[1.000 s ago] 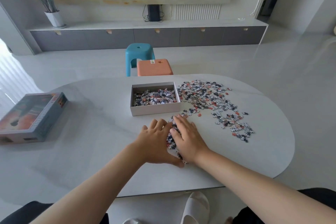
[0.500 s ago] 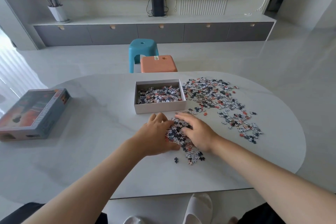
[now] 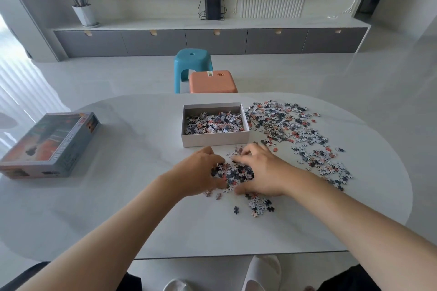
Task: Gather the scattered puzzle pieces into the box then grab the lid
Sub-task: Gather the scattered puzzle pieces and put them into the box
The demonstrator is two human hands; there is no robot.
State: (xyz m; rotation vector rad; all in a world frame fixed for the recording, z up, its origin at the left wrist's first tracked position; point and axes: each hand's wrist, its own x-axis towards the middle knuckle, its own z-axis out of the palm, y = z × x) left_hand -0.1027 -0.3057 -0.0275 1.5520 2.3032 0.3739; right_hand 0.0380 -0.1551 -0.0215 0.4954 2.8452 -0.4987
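Observation:
A white open box (image 3: 215, 140) stands mid-table, partly filled with puzzle pieces. Just in front of it, my left hand (image 3: 197, 173) and my right hand (image 3: 262, 172) cup a small heap of pieces (image 3: 234, 172) between them, fingers curled around it on the tabletop. A few stray pieces (image 3: 259, 207) lie behind my right hand. A wide spread of scattered pieces (image 3: 295, 134) covers the table to the right of the box. The printed lid (image 3: 49, 146) rests at the table's left edge.
The oval white table (image 3: 132, 196) ends close to my knees. A blue stool (image 3: 192, 65) and an orange stool (image 3: 212, 81) stand beyond its far edge. A long grey cabinet (image 3: 210, 41) and a potted plant (image 3: 82, 7) line the back wall.
My hands have spread apart from pressing flat together and slid toward the box, now curled around the heap. Some pieces were left behind near my right wrist.

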